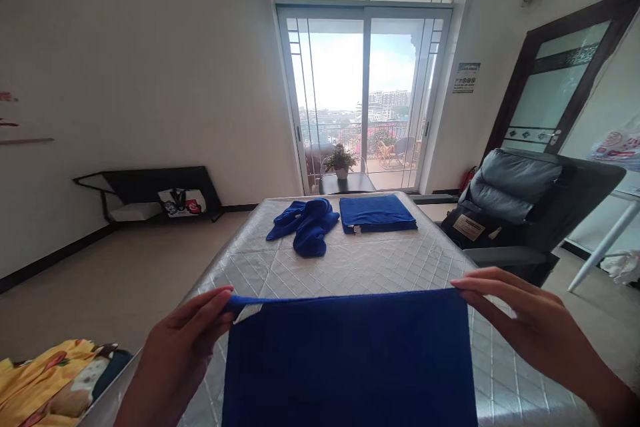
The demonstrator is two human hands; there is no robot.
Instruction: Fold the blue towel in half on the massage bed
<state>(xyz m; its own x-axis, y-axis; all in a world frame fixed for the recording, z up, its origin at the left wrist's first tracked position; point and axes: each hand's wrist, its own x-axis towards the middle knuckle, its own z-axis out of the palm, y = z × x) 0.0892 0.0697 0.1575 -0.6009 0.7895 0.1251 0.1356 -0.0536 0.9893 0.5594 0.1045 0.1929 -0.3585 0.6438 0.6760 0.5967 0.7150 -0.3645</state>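
Note:
Stretched between my two hands is a blue towel (350, 360), its top edge pulled nearly straight and its body hanging down out of the bottom of the view. My left hand (185, 340) pinches the upper left corner, close to a white label (249, 312). The upper right corner is pinched by the thumb and fingers of my right hand (520, 320). Beyond it on the table lies a crumpled blue towel (314, 230). To the right of that one is a flat stack of folded blue towels (377, 212) with a small white tag at its front edge.
The table (280, 277) has a silvery quilted cover. A dark armchair (525, 193) with a black bag (480, 230) stands at the right. A potted plant (341, 163) is behind the table, before glass doors. Yellow patterned cloth (45, 380) lies at lower left.

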